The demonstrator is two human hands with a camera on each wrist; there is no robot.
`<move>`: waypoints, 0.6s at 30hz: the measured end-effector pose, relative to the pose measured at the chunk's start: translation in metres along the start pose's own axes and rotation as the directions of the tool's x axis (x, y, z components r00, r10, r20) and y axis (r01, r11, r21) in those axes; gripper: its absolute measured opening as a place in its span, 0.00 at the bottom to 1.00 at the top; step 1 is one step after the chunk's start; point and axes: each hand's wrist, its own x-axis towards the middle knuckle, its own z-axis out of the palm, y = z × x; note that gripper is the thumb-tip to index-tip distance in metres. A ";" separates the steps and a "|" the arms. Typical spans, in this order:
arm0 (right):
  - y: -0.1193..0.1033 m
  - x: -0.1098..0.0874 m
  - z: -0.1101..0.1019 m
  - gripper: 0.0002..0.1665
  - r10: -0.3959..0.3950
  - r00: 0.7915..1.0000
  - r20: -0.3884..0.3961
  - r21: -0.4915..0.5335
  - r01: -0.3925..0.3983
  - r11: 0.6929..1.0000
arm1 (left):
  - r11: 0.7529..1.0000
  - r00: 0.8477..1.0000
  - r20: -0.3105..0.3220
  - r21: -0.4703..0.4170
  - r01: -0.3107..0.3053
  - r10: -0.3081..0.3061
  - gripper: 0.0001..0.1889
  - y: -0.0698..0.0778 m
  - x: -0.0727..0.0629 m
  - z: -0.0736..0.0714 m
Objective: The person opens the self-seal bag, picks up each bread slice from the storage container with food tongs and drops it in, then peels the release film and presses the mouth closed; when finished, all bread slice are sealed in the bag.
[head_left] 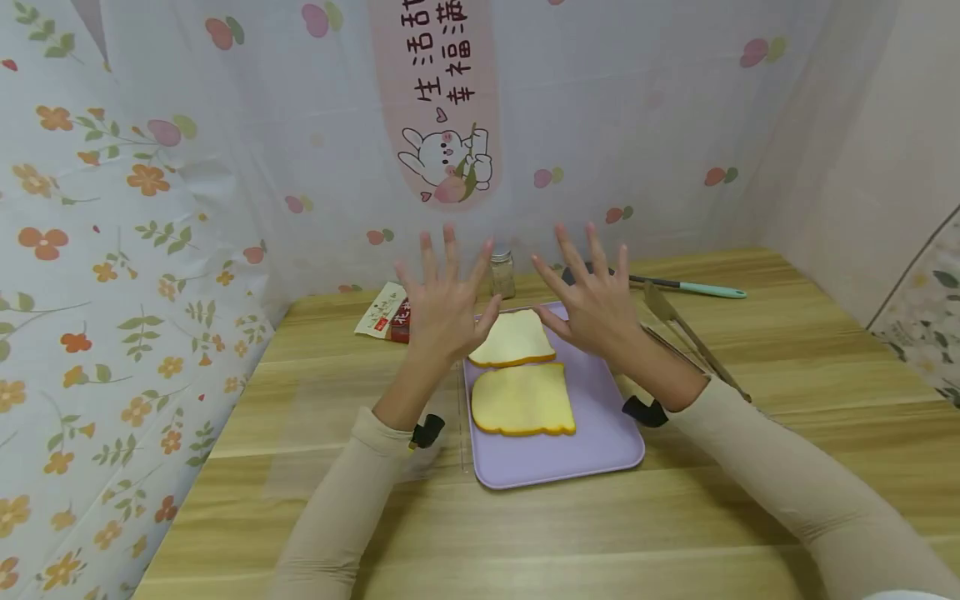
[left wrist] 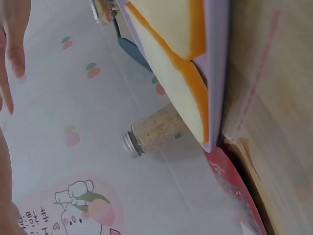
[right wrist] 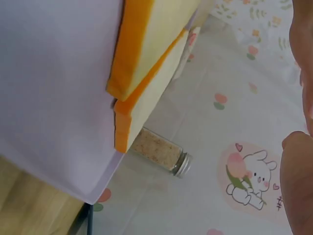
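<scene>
Both hands hover in the air with fingers spread straight, holding nothing. My left hand (head_left: 446, 312) is raised over the left edge of a lilac tray (head_left: 600, 442), overlapping a red and white packet (head_left: 381, 317) in the head view. Over the tray's right side is my right hand (head_left: 600, 312), palm down and apart from the left. Two bread slices (head_left: 522, 400) with orange-brown crusts lie one behind the other on the tray. Behind it stands a small glass jar (left wrist: 161, 128) with a metal lid and pale grainy contents.
A turner with a teal handle (head_left: 712, 290) lies at the back right, its dark head partly hidden by the right hand. Metal tongs (head_left: 697, 342) lie beside the tray. To its left, a clear plastic sheet (head_left: 352, 425) covers some wood tabletop. A patterned curtain (head_left: 300, 125) hangs behind.
</scene>
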 end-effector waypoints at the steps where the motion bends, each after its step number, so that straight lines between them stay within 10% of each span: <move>1: 0.001 -0.003 -0.002 0.43 0.000 1.000 0.006 -0.001 0.000 1.000 | 1.000 1.000 0.006 -0.007 -0.001 0.001 0.38 -0.001 -0.003 -0.002; 10: 0.012 -0.034 -0.021 0.31 -0.030 0.999 0.031 0.031 0.029 0.999 | 0.995 0.997 0.082 -0.103 -0.002 0.010 0.36 -0.024 -0.042 -0.023; 18: 0.033 -0.068 -0.042 0.29 0.075 0.944 0.321 0.121 -0.120 0.985 | 0.958 0.975 0.224 -0.280 0.054 0.010 0.27 -0.052 -0.083 -0.034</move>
